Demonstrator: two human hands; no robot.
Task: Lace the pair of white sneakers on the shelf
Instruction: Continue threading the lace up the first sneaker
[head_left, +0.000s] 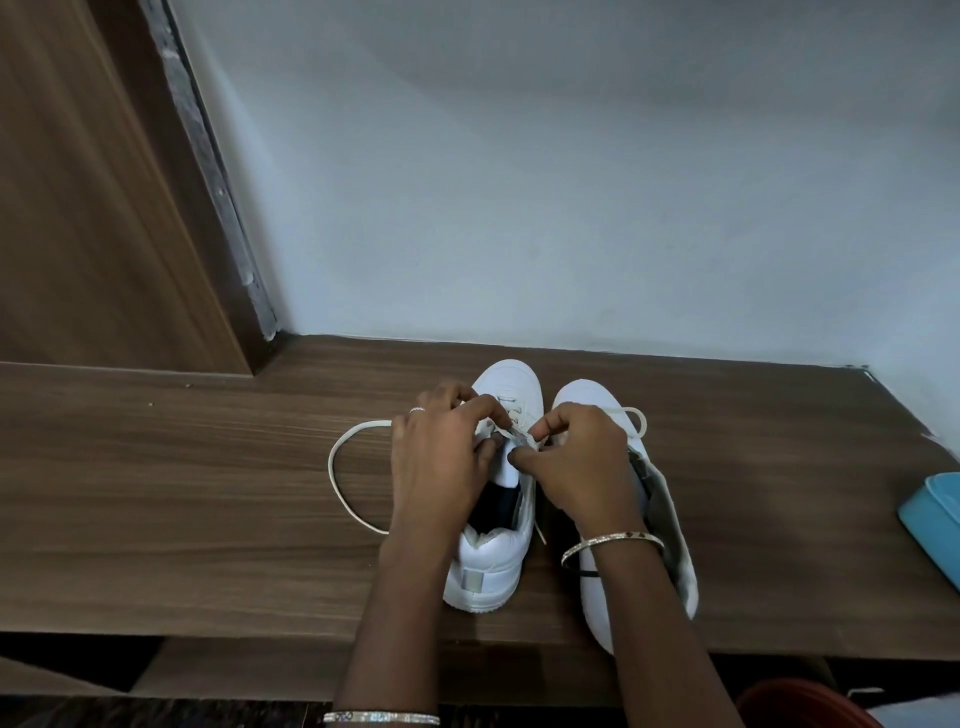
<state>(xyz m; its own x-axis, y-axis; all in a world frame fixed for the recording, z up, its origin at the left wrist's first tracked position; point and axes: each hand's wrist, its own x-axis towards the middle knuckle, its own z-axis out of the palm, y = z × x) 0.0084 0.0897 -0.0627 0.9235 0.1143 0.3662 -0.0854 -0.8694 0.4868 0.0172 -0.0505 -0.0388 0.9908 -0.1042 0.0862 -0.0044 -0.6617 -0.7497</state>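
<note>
While the left sneaker (491, 566) and right sneaker (577, 396) are standing side by side on the shelf (208, 493) at frame centre, my left hand (441, 460) and right hand (584, 467) are pinching the lace (336, 467) over the left sneaker's middle eyelets. Its toe rows are looking threaded, and the right sneaker is probably waiting.

Left forearm (400, 623) and right forearm (660, 623) enter from the bottom edge and converge toward centre. Left hand (441, 457): back facing up, fingers curled, index and thumb tips pinching the lace (511, 430). It has a ring (416, 410) on one finger. Right hand (582, 467) is just beside it, with the two hands' fingertips almost touching. Its thumb and index pinch the same short stretch of lace, and the other fingers are tucked under. Right wrist is angled slightly inward and carries a bangle (613, 540). Second bangle (382, 718) sits on the left forearm at the bottom edge.
</note>
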